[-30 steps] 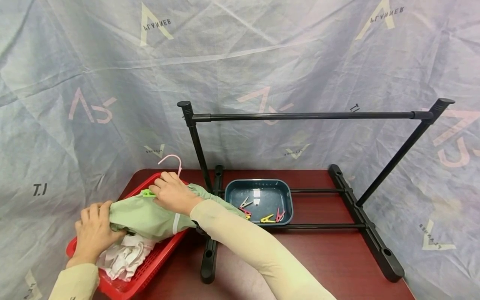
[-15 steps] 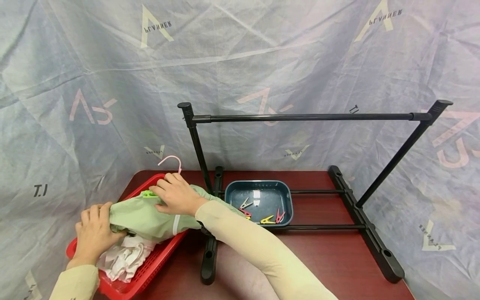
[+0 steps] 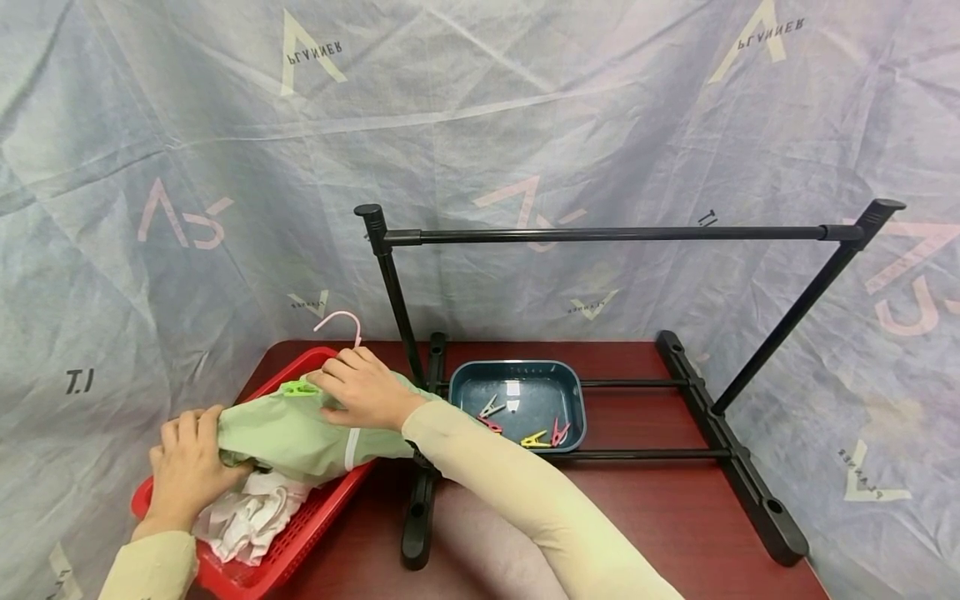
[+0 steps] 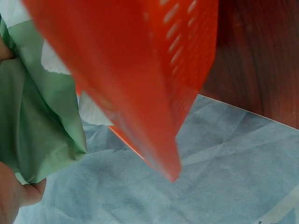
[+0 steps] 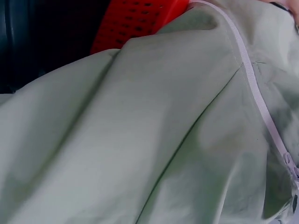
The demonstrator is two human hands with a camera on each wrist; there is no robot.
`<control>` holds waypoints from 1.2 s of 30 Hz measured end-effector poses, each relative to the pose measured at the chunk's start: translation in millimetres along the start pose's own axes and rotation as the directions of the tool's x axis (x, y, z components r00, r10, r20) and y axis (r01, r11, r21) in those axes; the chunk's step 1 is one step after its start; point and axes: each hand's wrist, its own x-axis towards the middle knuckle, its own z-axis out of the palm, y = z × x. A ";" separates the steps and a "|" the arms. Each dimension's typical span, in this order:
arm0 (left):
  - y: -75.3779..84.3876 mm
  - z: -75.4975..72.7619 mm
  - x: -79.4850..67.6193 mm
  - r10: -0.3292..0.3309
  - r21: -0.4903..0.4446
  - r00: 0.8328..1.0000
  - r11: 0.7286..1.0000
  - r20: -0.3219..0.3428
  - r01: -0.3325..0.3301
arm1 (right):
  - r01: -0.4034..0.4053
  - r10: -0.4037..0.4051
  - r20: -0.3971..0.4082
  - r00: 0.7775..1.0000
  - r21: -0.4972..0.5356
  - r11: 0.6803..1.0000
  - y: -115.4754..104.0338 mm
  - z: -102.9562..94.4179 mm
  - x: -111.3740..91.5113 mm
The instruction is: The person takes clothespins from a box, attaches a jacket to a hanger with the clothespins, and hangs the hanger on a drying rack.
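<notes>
A light green jacket with a white zip lies across the red basket, and a pink hanger shows its hook beyond it. A lime-green clothespin sits on the jacket's far edge. With fingers bent over it, my left hand grips the jacket's left end; in the left wrist view the cloth hangs by the thumb. My right hand holds the jacket near the hook, fingers over the top and thumb below, just right of the clothespin.
White crumpled cloth lies in the red basket. A black rack stands on the dark red table, one foot close to the basket. Inside its base a blue tray holds several clothespins.
My right hand has slid a little to the right along the jacket, showing more of the lime-green clothespin. The left hand has stayed in place.
</notes>
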 end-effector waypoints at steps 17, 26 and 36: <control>-0.9 1.0 -0.5 -0.012 0.000 1.000 1.000 0.018 0.012 | 0.072 -0.074 -0.075 0.994 -0.031 0.997 13.4 4.1 -20.0; -0.6 1.8 1.4 -0.003 -0.001 1.000 1.000 0.002 0.003 | 0.082 -0.081 -0.071 0.994 0.006 0.997 21.7 6.7 -30.1; -2.0 2.5 -0.3 -0.003 -0.002 1.000 1.000 -0.012 0.003 | 0.118 -0.115 -0.094 0.989 0.035 0.992 27.6 5.3 -37.0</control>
